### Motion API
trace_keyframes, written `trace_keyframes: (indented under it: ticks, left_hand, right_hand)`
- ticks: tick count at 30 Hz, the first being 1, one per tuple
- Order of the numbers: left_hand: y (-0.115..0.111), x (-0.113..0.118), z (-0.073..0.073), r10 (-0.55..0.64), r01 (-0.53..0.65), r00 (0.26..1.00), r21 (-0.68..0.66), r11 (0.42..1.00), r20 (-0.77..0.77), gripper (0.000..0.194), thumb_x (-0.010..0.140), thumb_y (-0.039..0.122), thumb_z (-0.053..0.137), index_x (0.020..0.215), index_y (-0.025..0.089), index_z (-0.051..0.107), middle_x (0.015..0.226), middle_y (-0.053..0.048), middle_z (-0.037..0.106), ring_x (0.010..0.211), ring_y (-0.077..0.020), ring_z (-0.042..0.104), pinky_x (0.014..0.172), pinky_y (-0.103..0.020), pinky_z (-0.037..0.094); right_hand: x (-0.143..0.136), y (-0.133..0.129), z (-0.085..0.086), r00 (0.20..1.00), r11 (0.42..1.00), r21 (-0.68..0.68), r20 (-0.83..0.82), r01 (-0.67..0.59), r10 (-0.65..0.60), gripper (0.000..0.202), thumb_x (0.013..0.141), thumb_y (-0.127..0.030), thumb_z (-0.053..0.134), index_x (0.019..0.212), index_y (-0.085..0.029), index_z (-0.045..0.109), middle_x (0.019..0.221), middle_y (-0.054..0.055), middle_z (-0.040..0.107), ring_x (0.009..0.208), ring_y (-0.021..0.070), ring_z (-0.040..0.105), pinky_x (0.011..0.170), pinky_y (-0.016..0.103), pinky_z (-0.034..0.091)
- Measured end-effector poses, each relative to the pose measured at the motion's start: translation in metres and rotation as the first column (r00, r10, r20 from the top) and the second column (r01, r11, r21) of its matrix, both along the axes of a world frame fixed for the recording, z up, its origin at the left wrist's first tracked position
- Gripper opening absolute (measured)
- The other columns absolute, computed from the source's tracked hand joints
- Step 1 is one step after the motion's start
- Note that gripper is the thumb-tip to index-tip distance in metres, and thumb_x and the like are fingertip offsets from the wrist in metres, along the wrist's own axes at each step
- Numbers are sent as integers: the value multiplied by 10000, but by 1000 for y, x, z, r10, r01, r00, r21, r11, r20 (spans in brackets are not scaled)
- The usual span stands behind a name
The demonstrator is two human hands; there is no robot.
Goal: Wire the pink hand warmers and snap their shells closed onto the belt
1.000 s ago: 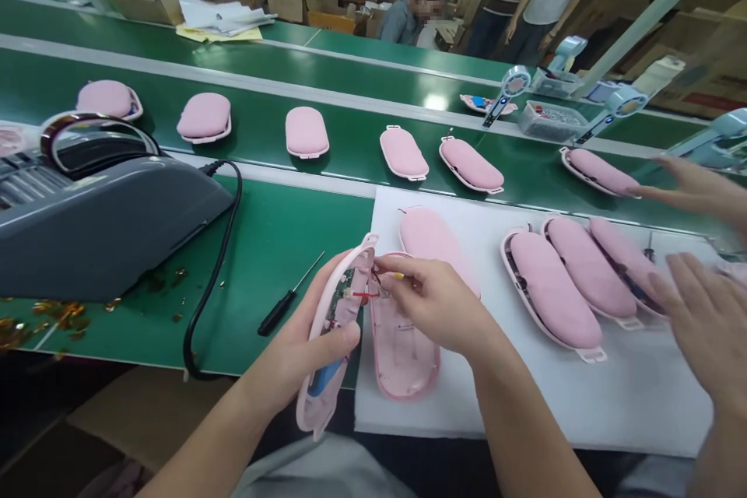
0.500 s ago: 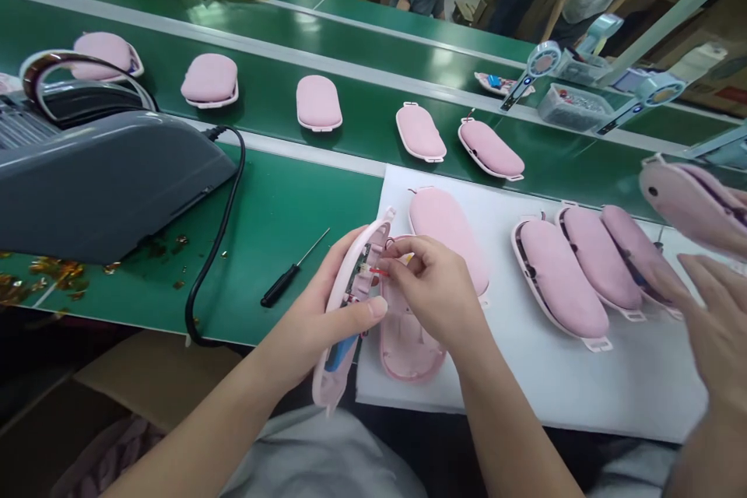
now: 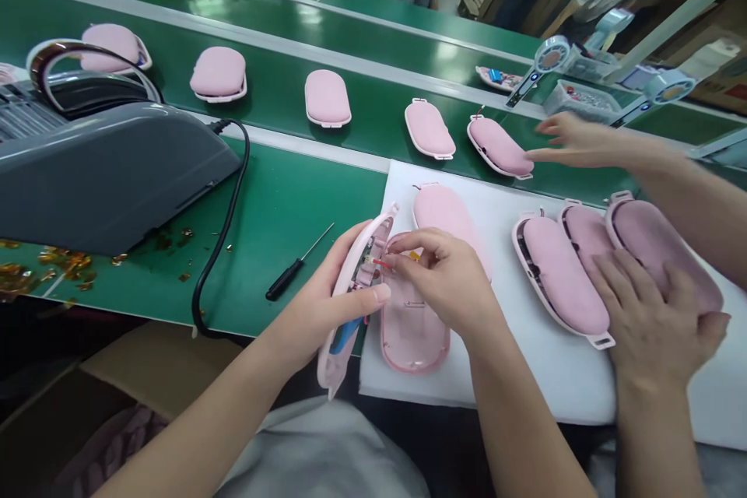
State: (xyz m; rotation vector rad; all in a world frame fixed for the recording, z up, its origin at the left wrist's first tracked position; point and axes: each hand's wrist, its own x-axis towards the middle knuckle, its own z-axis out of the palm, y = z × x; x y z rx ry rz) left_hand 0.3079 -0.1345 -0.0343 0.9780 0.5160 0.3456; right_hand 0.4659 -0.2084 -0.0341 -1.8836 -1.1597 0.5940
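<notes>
While the left hand [image 3: 318, 303] grips the tilted pink shell [image 3: 353, 268] at the left edge of the white mat [image 3: 525, 385], the right hand [image 3: 447, 280] seems closed on the red wire [image 3: 382, 264]; a strong pull, or the shell slipping, could tear it loose.

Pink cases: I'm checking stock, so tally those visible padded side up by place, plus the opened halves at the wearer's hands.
Lane cases, on the green lane: 5
Sheet cases, on or over the white sheet, some partly hidden: 4
Frame half in the left hand: 1
Shell half below the right hand: 1
Total: 11
</notes>
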Motion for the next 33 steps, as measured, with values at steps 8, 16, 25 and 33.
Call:
trace_keyframes:
  ticks: [8,16,25,33]
  left_hand:
    - [6,2,-2,-14,13,999,-43,999,-32,739,724,330,744,1374,329,395,1289,-53,574,1210,-317,504,956,-400,430]
    - [6,4,0,9,-7,1000,-111,994,17,673,749,300,722,1349,346,421,1214,-32,621,1153,-291,557,962,-408,435]
    - [9,1,-8,-3,20,992,-133,991,123,687,761,251,710,1370,340,404,1219,-25,625,1142,-265,569,992,-394,419]
    - [11,-1,-11,-29,41,989,-76,996,145,712,736,276,734,1371,328,416,1277,-36,600,1200,-285,525,1016,-388,391]
  right_hand:
    - [3,0,2,998,998,-18,-10,-67,66,71,800,-271,637,799,-330,678,795,41,683,708,230,645,585,347,502]
    - [-20,-17,11,978,995,-38,-184,97,-103,210,818,-316,603,1021,-307,654,746,13,670,654,193,628,567,312,500]
    - [1,-27,17,927,978,164,-328,-132,180,77,801,-303,689,775,-234,668,969,26,631,757,118,607,596,223,496]
    - [4,-1,12,847,983,92,-500,-157,181,135,780,-271,701,776,-191,592,658,-24,637,572,94,586,541,206,504]
